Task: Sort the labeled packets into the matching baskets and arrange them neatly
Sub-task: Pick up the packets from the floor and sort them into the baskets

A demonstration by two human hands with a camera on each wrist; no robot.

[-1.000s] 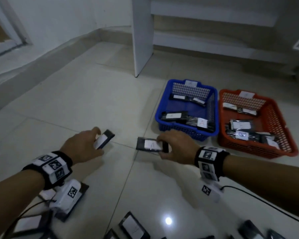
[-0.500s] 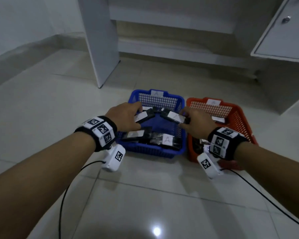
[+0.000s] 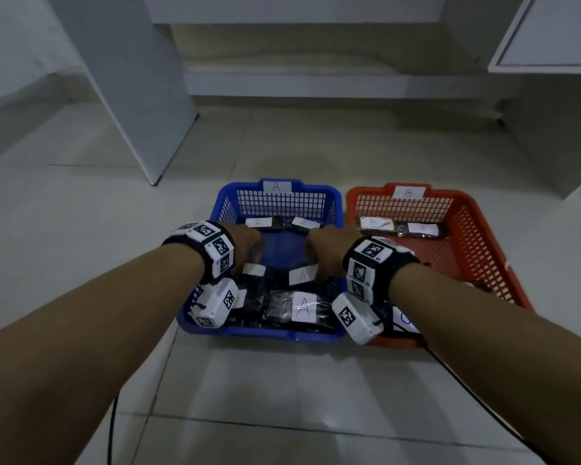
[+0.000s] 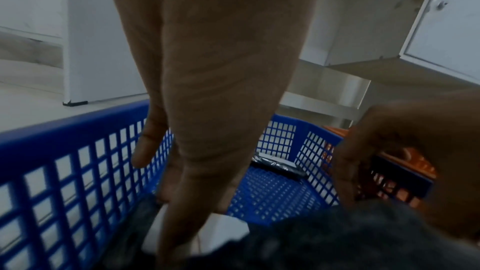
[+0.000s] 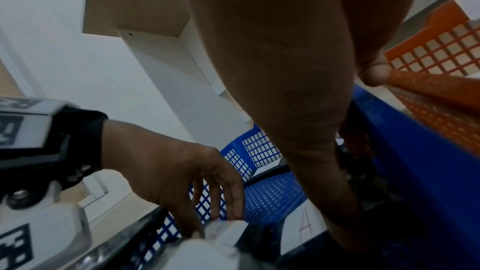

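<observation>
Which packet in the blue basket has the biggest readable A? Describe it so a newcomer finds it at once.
Two baskets sit side by side on the floor; take the blue basket tagged A, left of the orange basket. The packet lies at its near wall, between the two wrists. Its upright white label carries the largest, clearest red A, nearer the viewer than the other labels.

A tiled floor (image 3: 282, 397) carries the scene. A white upright panel (image 3: 138, 95) stands at rear left. A white cabinet door (image 3: 550, 31) hangs at upper right.

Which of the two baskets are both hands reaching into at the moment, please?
The blue basket, tagged A. Both the left hand and the right hand are down inside it among the packets, while the orange basket, tagged B, stands alongside.
</observation>
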